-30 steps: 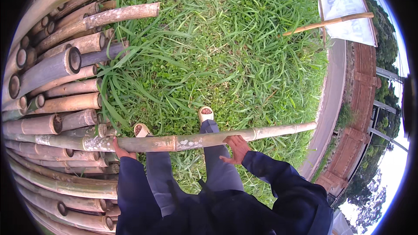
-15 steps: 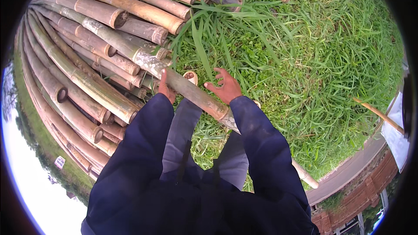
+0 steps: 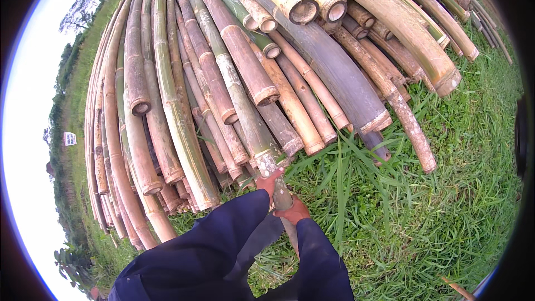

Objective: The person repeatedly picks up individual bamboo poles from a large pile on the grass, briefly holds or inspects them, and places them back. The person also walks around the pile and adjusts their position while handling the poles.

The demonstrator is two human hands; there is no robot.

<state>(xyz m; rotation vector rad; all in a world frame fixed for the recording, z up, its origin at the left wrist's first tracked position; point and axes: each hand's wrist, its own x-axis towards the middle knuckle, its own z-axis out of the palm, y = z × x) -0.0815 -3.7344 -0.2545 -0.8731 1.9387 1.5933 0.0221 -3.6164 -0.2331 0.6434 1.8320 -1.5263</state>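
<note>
A long bamboo pole, grey-green with whitish blotches, sticks out of the stack further than those beside it. Its near end runs down between my arms, the tip partly hidden by my right sleeve. My left hand is closed around the pole from its left side, just below the blotched part. Slightly lower, my right hand grips the same pole from the right. Most of the fingers are tucked behind or against the bamboo.
A large stack of bamboo poles fans out ahead, cut ends toward me. One thin mottled pole juts onto the grass at right. A small white sign stands far left. A stick lies at lower right.
My right hand has gone from open beside the pole to gripping it. The view has swung up and left toward the stack, and the pole now points more straight away from me.
</note>
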